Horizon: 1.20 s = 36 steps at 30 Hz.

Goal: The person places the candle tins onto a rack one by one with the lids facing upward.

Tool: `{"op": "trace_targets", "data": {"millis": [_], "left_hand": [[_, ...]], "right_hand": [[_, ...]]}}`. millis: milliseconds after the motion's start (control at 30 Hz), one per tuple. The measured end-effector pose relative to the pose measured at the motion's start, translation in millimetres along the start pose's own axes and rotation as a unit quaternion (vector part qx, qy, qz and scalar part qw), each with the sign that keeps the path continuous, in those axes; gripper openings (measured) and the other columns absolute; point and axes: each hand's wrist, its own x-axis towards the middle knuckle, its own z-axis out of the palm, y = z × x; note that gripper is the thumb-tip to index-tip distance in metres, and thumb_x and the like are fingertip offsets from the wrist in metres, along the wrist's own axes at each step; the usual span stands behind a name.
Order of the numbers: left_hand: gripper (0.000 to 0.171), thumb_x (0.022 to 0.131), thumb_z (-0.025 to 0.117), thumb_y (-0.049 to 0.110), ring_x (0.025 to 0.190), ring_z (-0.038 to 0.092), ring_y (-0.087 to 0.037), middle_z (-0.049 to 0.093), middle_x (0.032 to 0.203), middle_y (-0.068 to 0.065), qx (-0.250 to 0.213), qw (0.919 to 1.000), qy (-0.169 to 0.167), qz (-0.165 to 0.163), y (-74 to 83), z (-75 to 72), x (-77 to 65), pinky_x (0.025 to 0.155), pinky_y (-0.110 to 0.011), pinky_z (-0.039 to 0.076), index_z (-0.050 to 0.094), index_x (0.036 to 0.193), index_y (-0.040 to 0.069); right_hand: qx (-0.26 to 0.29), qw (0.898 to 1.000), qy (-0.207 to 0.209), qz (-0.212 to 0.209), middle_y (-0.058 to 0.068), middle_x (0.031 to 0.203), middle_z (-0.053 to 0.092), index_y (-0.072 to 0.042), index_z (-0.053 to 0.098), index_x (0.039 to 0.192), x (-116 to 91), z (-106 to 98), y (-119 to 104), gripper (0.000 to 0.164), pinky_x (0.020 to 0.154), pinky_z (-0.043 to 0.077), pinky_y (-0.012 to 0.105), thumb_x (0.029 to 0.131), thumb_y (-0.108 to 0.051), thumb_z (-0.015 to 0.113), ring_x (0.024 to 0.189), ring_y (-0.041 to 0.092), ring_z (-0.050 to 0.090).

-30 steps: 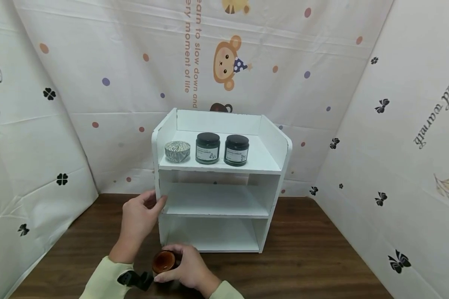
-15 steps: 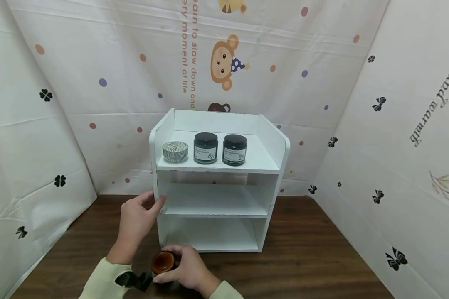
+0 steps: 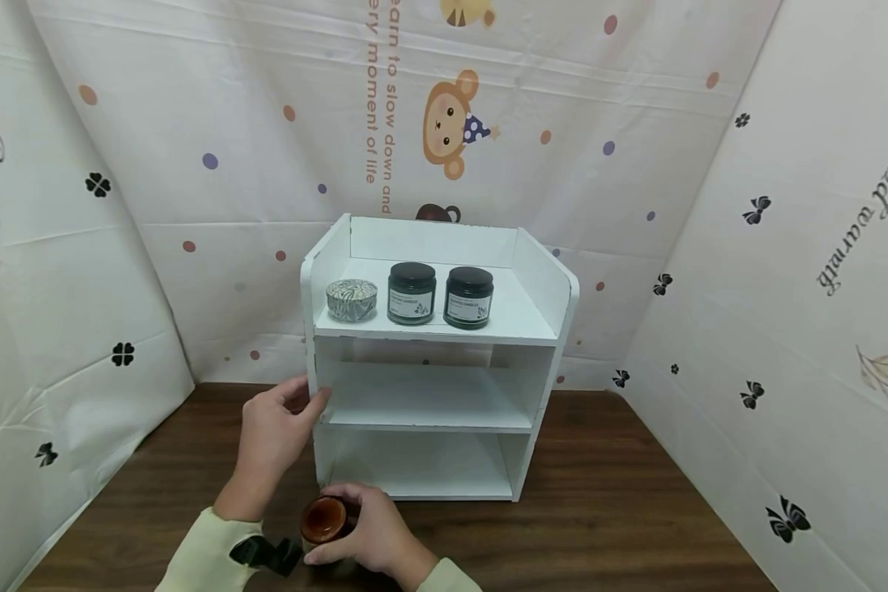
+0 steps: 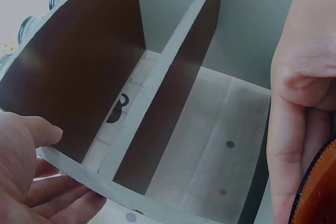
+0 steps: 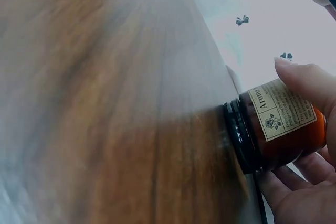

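Observation:
My right hand (image 3: 373,530) holds an amber glass candle jar (image 3: 323,520) low in front of the white shelf unit's (image 3: 432,238) left corner. The jar is upside down, its amber base facing up in the head view. In the right wrist view its black lid (image 5: 240,137) points toward the wooden table, and a cream label (image 5: 282,109) with a rose and "Aroma" shows beside the thumb. My left hand (image 3: 277,432) grips the shelf's left side panel, thumb at the front edge, other fingers on the outside.
On the top shelf stand a patterned round tin (image 3: 351,300) and two dark lidded candle jars (image 3: 411,293) with white labels. The unit has two lower compartments. Printed cloth walls (image 3: 215,107) enclose the dark wooden table (image 3: 599,510) at the back and both sides.

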Motion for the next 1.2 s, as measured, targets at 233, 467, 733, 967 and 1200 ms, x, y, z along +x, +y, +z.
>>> {"op": "trace_targets", "data": {"millis": [233, 467, 733, 967, 1200], "left_hand": [[0.040, 0.095, 0.074, 0.029, 0.096, 0.076, -0.033, 0.078, 0.107, -0.020, 0.002, 1.0000, 0.001, -0.001, 0.4, 0.1, 0.7, 0.082, -0.049, 0.063, 0.073, 0.125, 0.003], [0.040, 0.094, 0.075, 0.030, 0.095, 0.077, -0.032, 0.078, 0.105, -0.019, 0.003, 1.0000, 0.006, 0.001, -0.8, 0.7, 1.2, 0.080, -0.048, 0.063, 0.073, 0.125, 0.004], [0.042, 0.095, 0.074, 0.032, 0.096, 0.077, -0.033, 0.078, 0.106, -0.020, 0.006, 1.0000, 0.006, 0.004, -1.0, 0.3, 2.5, 0.080, -0.049, 0.063, 0.073, 0.125, 0.004], [0.042, 0.095, 0.073, 0.032, 0.098, 0.076, -0.033, 0.077, 0.108, -0.020, 0.001, 1.0000, -0.003, -0.003, -0.6, -1.4, 2.8, 0.082, -0.050, 0.063, 0.072, 0.126, 0.004], [0.042, 0.095, 0.073, 0.033, 0.097, 0.076, -0.032, 0.078, 0.108, -0.019, -0.003, 0.9999, -0.009, -0.010, -0.2, -1.8, 2.5, 0.080, -0.047, 0.063, 0.072, 0.126, 0.004]], "right_hand": [[0.005, 1.000, -0.004, 0.007, -0.016, 0.111, 0.071, -0.012, 0.069, 0.127, 0.5, -1.4, 1.6, 0.056, 0.085, 0.054, 0.015, 0.075, -0.011, 0.091, 0.096, -0.004, 0.066], [0.013, 1.000, 0.000, 0.002, -0.015, 0.109, 0.071, -0.017, 0.071, 0.122, 0.6, -0.9, 3.3, 0.052, 0.084, 0.054, 0.015, 0.075, -0.011, 0.091, 0.095, -0.003, 0.066], [0.030, 1.000, 0.003, -0.004, -0.015, 0.107, 0.072, -0.013, 0.071, 0.122, 1.4, -0.8, 2.8, 0.051, 0.084, 0.054, 0.016, 0.075, -0.009, 0.091, 0.094, -0.002, 0.067], [0.039, 0.999, -0.001, -0.008, -0.013, 0.108, 0.072, -0.013, 0.071, 0.122, 1.4, 0.5, 2.5, 0.050, 0.084, 0.055, 0.017, 0.076, -0.008, 0.090, 0.093, -0.001, 0.067], [0.050, 0.999, -0.007, 0.001, -0.012, 0.108, 0.073, -0.014, 0.072, 0.121, -0.9, -0.7, 2.4, 0.049, 0.083, 0.055, 0.017, 0.076, -0.008, 0.090, 0.094, 0.001, 0.068]]}}
